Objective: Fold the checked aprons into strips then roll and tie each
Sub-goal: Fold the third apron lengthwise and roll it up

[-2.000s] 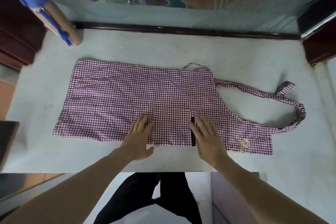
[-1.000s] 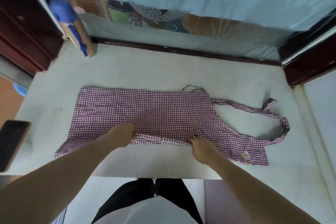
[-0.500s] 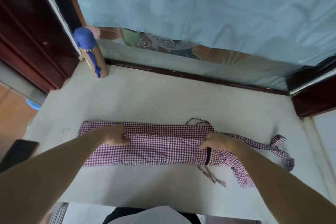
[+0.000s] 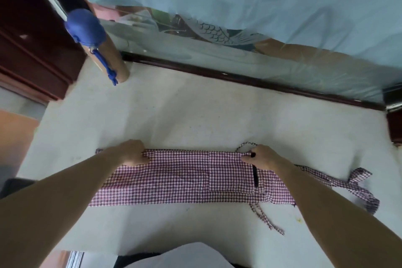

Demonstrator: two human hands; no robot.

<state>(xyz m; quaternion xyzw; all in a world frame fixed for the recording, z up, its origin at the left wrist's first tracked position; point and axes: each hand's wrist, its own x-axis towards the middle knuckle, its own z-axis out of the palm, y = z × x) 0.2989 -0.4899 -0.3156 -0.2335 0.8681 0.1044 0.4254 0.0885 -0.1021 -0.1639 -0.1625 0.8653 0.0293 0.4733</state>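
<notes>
Lying on the pale counter [image 4: 195,119], the checked apron [image 4: 185,178] is folded into a long strip, its far edge pinched by the left hand [image 4: 133,153] and right hand [image 4: 260,156]; its ends are hidden by the forearms.

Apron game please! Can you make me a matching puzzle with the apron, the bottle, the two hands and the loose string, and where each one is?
Things:
1. checked apron
2. bottle with blue cap
3. left hand and right hand
4. loose tie string

Places:
A. standing at the table's far left corner
B. trailing off the strip's near edge, on the right
C. lying folded as a long strip on the table
D. gripping the strip's far edge

Pairs: 1-C, 2-A, 3-D, 4-B
</notes>
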